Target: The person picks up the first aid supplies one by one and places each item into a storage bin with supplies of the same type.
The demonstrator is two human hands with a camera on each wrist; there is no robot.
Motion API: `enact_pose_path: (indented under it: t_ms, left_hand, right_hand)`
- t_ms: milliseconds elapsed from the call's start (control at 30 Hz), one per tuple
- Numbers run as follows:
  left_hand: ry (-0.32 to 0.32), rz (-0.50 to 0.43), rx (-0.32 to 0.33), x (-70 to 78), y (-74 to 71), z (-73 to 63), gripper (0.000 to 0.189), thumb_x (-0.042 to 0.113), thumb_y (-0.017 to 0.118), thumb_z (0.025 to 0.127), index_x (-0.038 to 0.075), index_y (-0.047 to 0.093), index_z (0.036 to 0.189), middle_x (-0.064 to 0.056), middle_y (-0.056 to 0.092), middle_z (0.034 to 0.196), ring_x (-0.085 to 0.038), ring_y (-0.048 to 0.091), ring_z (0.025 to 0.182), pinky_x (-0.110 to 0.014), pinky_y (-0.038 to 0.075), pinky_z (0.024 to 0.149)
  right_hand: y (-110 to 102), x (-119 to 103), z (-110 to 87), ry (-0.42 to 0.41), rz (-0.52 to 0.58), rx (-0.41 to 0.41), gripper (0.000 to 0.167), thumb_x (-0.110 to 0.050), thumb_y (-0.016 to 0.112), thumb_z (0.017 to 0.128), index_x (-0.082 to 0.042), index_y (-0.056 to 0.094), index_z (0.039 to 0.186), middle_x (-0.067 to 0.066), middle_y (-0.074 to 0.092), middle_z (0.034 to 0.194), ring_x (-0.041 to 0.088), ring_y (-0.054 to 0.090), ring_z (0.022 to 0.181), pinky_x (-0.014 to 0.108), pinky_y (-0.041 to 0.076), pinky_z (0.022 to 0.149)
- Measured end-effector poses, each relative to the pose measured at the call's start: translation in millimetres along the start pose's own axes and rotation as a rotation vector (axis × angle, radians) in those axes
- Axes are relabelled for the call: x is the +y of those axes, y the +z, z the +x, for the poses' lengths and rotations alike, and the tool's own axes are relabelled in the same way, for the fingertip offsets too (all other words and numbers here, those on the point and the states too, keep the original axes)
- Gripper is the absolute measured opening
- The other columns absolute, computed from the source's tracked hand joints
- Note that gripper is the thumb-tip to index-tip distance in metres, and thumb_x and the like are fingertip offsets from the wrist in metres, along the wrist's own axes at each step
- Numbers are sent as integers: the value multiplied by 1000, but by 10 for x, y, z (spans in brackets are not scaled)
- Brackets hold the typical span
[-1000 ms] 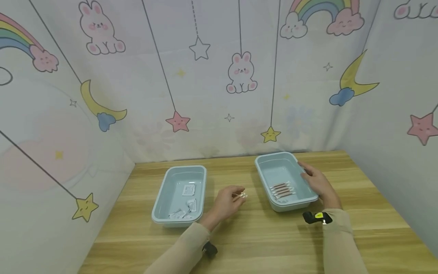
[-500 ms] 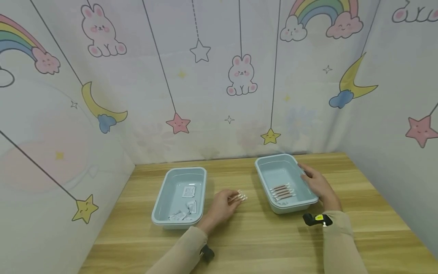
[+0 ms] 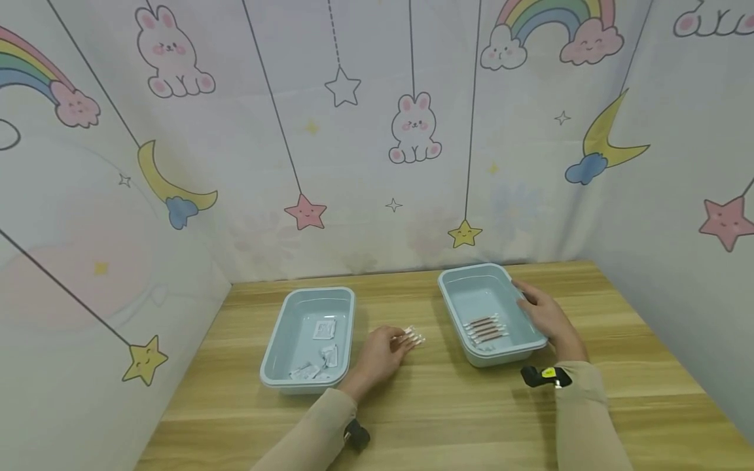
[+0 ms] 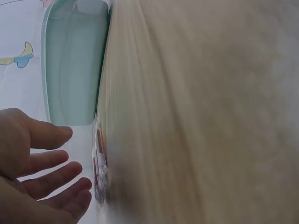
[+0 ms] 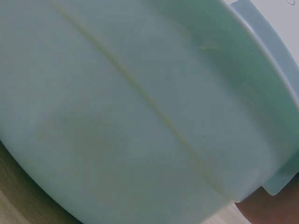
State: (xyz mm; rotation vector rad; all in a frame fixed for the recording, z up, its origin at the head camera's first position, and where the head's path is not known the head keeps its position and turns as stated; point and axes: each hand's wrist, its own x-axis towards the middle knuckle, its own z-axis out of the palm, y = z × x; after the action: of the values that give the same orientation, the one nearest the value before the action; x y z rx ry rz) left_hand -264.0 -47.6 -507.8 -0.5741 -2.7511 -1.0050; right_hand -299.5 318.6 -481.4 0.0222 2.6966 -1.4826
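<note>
My left hand (image 3: 379, 356) is low over the table between two pale blue trays. By its fingertips lies a small group of white-tipped cotton swabs (image 3: 415, 337) in clear wrapping. In the left wrist view the fingers are loosely bent, and a gap separates them from the wrapped cotton swabs (image 4: 101, 172) on the wood. On the right, my right hand (image 3: 554, 324) grips the long side of the right tray (image 3: 480, 297); part of its fingers is hidden. Several brown-stick cotton swabs (image 3: 486, 328) lie in a row inside it. The tray's wall (image 5: 117, 140) fills the right wrist view.
The left tray (image 3: 297, 330) stands beside my left forearm, with several small white sachets (image 3: 324, 329) in it. Both trays rest on a wood-grain table (image 3: 448, 418). A patterned curtain (image 3: 365, 242) closes off the back and sides.
My left hand has lowered slightly toward the table and let go of the cotton swabs, which now lie on the wood. The right hand and both trays have stayed in place.
</note>
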Motion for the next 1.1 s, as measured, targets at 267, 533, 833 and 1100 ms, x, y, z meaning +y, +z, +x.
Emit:
enact_pose_path:
  t_ms: [267, 533, 833, 1100]
  left_hand:
    - [31, 67, -17, -23, -4, -16, 26, 8, 75, 80, -1, 72, 103, -13, 73, 96, -22, 68, 87, -34, 57, 79]
    - [37, 91, -69, -32, -23, -34, 30, 6, 74, 79, -1, 72, 108, -12, 72, 96, -21, 67, 86, -34, 57, 79]
    - [21, 111, -64, -52, -11, -24, 30, 3, 75, 75, 2, 74, 105, -9, 71, 93, -20, 66, 84, -33, 57, 76]
    - [45, 153, -61, -86, -6, -6, 7, 5, 75, 75, 9, 75, 82, -1, 66, 80, -13, 60, 75, -28, 53, 68]
  right_hand:
    - [14, 18, 7, -13, 6, -4, 53, -19, 40, 103, -14, 27, 155, 25, 23, 158, 47, 26, 142, 63, 30, 111]
    - [16, 5, 1, -15, 2, -8, 53, -18, 39, 104, -14, 26, 155, 25, 22, 158, 48, 25, 143, 63, 29, 112]
    - [-2, -28, -9, -13, -5, -10, 54, -18, 39, 103, -14, 25, 155, 25, 21, 158, 48, 23, 143, 64, 27, 112]
    - [2, -29, -8, -5, 0, -4, 53, -19, 39, 104, -14, 25, 155, 25, 22, 158, 48, 24, 143, 63, 28, 112]
